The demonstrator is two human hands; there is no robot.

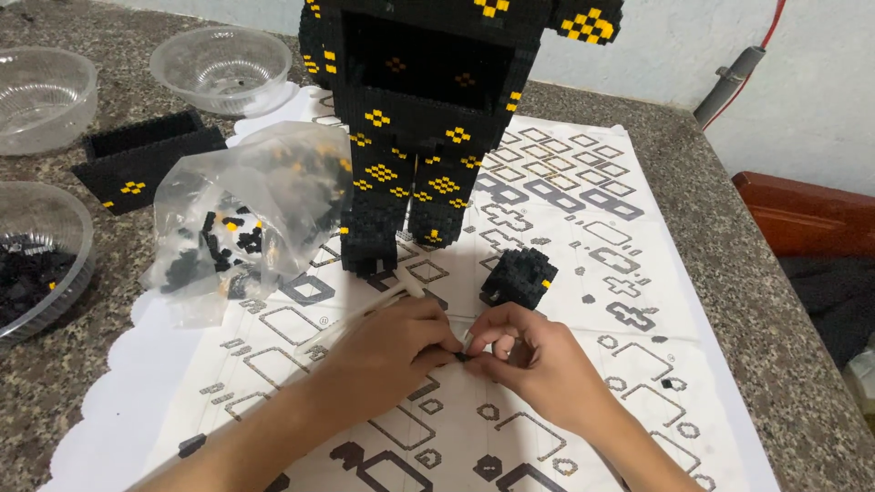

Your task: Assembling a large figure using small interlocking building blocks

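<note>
Counting across the frame gives three clear plastic bowls on the left side, one clear bag, one tall block figure, two loose built sections and two hands. One bowl at upper centre-left and another bowl at the upper left edge look empty; a third bowl at the middle left edge holds small black bricks. The crumpled clear bag, left of centre, holds black and yellow bricks. The tall black figure with yellow squares stands at top centre on a white printed sheet spread over a speckled stone counter. One open black box-shaped section lies at the upper left between the bowls; a small black block cluster sits on the sheet just right of the figure's feet.

Both forearms enter from the bottom edge and meet at lower centre. The left hand and the right hand pinch one tiny black brick between their fingertips, fingers curled tight, just above the sheet. A whitish tool lies under the left hand.
</note>
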